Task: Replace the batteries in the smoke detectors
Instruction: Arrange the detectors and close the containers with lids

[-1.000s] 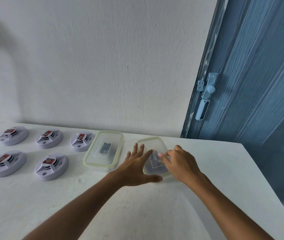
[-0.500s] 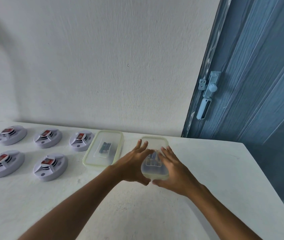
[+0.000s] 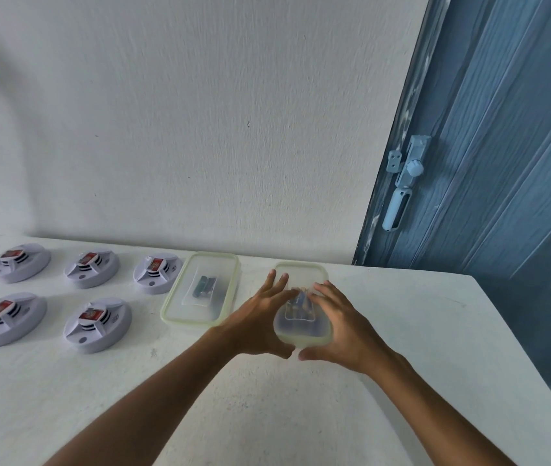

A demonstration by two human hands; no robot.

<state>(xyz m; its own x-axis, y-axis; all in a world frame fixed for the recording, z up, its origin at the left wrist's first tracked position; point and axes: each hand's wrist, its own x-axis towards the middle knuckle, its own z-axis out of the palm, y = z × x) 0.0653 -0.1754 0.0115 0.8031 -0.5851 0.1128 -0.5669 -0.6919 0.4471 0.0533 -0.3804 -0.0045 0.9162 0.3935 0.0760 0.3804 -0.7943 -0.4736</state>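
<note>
Plain room corner
Textured white plaster wall (image 3: 183, 112) behind white table (image 3: 418, 331); blue-grey panelled door (image 3: 503, 146) with pale latch (image 3: 402, 183) at right.

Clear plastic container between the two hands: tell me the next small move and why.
Probably lift the lid off the clear plastic container with the pale green rim. The left hand and right hand hold it from both sides with thumbs at its near edge, the lid looks still on, and small dark items that look like batteries show through it. The five white round smoke detectors lie untouched.
</note>
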